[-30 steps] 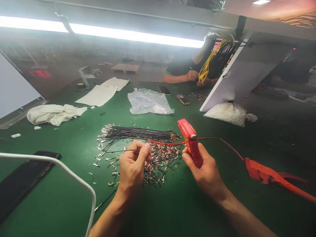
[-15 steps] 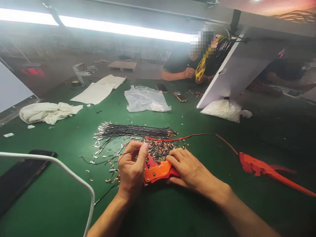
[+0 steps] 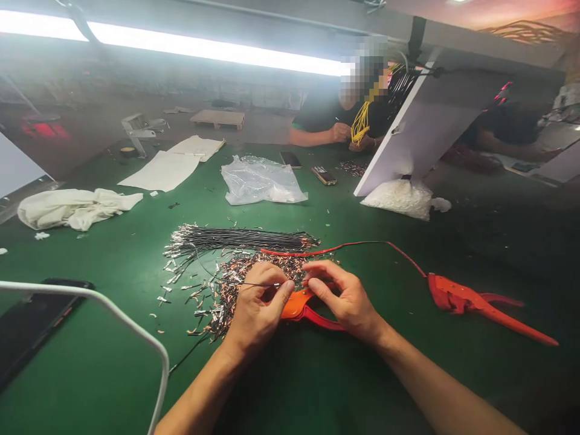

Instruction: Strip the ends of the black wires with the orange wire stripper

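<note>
My left hand (image 3: 256, 308) is closed, pinching a thin black wire (image 3: 233, 282) whose tail curves away to the left. The end of the wire pokes out close to the fingertips. My right hand (image 3: 342, 296) is just to the right, its thumb and fingers curled but apart near that end; I make out nothing in it. Beneath both hands lies an orange and red wire stripper (image 3: 296, 305), partly covered by my fingers. Behind it spreads a pile of black and copper wire scraps (image 3: 231, 296). A bundle of black wires (image 3: 244, 238) with metal terminals at the left lies beyond.
A second red-orange hand tool (image 3: 471, 299) lies at right, by a red strip (image 3: 339, 246). Farther back are a clear plastic bag (image 3: 263, 181), a white bag (image 3: 399, 198) and a cloth (image 3: 77, 207). A white cable (image 3: 131, 323) arches at left. A person (image 3: 312, 130) holds yellow wires opposite.
My right hand has let go of the wire stripper and risen toward the wire's end. My left hand has moved right with the wire. The view has shifted slightly.
</note>
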A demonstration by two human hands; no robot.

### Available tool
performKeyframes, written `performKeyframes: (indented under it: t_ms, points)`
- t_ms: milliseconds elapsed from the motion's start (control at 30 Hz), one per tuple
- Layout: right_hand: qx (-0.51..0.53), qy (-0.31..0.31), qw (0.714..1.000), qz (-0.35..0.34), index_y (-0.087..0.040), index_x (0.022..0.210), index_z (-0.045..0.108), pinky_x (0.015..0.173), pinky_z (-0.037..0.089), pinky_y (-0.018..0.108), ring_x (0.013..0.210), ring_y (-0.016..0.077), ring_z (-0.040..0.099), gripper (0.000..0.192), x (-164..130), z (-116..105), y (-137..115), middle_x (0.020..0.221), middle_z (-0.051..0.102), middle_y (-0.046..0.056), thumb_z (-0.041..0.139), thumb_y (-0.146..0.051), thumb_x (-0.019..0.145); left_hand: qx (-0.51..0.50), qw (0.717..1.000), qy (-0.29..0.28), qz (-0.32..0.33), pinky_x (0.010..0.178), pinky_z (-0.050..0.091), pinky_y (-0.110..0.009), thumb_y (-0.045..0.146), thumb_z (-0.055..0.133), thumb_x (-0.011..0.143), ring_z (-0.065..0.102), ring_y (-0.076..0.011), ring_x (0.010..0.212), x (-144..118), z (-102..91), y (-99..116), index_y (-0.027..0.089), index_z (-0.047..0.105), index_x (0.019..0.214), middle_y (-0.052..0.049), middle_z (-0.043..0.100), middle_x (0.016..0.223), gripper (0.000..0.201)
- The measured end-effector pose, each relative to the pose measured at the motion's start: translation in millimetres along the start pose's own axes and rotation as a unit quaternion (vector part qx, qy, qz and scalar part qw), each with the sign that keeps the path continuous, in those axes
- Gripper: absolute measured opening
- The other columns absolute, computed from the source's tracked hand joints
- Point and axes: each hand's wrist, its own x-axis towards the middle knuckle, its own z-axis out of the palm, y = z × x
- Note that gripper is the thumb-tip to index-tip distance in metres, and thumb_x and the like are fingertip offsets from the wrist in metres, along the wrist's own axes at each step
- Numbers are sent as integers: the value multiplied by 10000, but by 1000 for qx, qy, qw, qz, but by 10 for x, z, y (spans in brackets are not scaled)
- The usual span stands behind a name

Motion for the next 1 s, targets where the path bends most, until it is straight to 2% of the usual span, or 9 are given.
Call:
performKeyframes:
  t_ms: [67, 133, 300, 433, 600, 767, 1000]
  points:
    - [-25, 3, 1000, -13, -186, 935, 677, 704, 542, 293, 798, 189, 672, 154, 4, 20, -5, 872, 716, 51, 557, -277, 899, 13, 1000, -1, -1, 710, 420, -317, 248, 575, 871, 526, -173, 742, -7, 7, -9, 206, 597, 685, -19, 595, 719, 193]
    - [-59, 6, 998, -35, -184, 852, 684, 693, 526, 294, 742, 180, 655, 136, 8, 30, -14, 805, 715, 41, 564, -245, 877, 23, 1000, -1, -4, 685, 413, -312, 260, 571, 873, 517, -171, 712, -10, 13, -8, 208, 593, 678, -14, 590, 691, 203]
    - [-64, 7, 997, -48, -186, 814, 661, 643, 505, 263, 729, 167, 626, 143, 38, 24, -9, 792, 668, 37, 526, -202, 858, 72, 997, -17, 19, 700, 389, -325, 244, 570, 870, 512, -177, 722, -7, 27, 7, 210, 571, 648, -11, 598, 670, 224]
    - [-95, 35, 995, -11, -189, 728, 621, 627, 475, 256, 673, 154, 585, 134, 64, 30, 19, 717, 622, 10, 533, -185, 828, 127, 990, -46, 44, 744, 362, -352, 238, 563, 888, 509, -185, 756, -10, 47, -2, 203, 577, 671, -12, 634, 703, 220]
    - [-110, 60, 992, 15, -193, 678, 584, 582, 453, 233, 646, 146, 558, 143, 80, 72, 21, 683, 589, -4, 517, -175, 804, 160, 985, -35, 56, 763, 338, -354, 206, 557, 895, 524, -175, 752, -26, 71, -28, 205, 576, 676, 5, 643, 692, 220]
    - [-130, 91, 987, 29, -201, 602, 514, 512, 380, 219, 571, 129, 480, 171, 111, 130, -12, 606, 513, -24, 506, -172, 770, 164, 984, -39, 51, 784, 323, -361, 203, 538, 905, 527, -163, 715, -34, 75, -22, 209, 565, 654, 18, 638, 659, 253]
    - [-160, 125, 978, 43, -209, 562, 452, 515, 340, 234, 540, 125, 429, 179, 146, 198, -6, 571, 469, -38, 503, -184, 732, 163, 985, -20, 44, 773, 315, -362, 201, 513, 903, 513, -150, 663, -49, 84, -20, 204, 552, 617, 25, 602, 598, 289]
